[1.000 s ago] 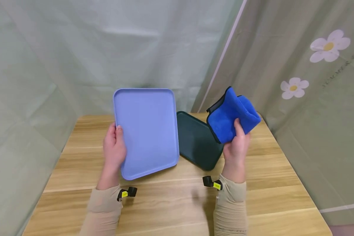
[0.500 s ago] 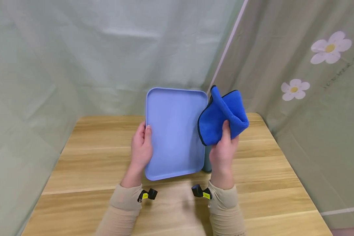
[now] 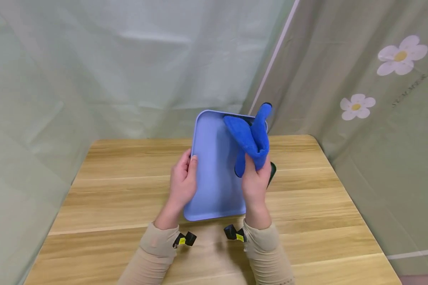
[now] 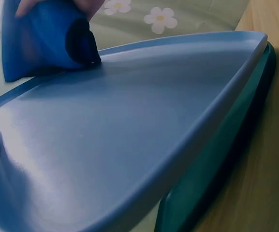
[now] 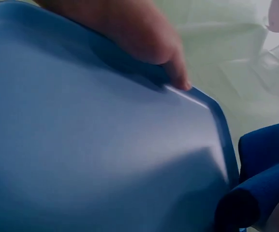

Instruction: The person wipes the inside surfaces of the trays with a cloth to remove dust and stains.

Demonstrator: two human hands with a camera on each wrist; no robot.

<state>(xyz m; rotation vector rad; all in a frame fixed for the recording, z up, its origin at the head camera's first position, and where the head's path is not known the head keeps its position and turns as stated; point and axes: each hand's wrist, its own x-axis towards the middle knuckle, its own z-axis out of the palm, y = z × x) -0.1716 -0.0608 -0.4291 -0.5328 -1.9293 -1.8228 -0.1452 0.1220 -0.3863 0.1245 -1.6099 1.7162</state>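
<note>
My left hand grips the left rim of a periwinkle-blue tray, thumb over the edge, holding it raised and tilted above the table. A bunched royal-blue cloth with black edging is pinched in my right hand, in front of the tray's right side. In the left wrist view the cloth meets the tray's far rim. The right wrist view has the left thumb on the tray's rim, with the cloth at the right. Mostly hidden behind the blue tray is a dark green tray.
The wooden table spreads beneath both hands. A pale green curtain hangs behind it, and a flower-printed curtain borders the right side. Each sleeve cuff carries a small black wrist camera.
The blue tray has moved right, now covering most of the green tray. My right hand has brought the cloth left, over the blue tray's right part, and the cloth's folds have shifted.
</note>
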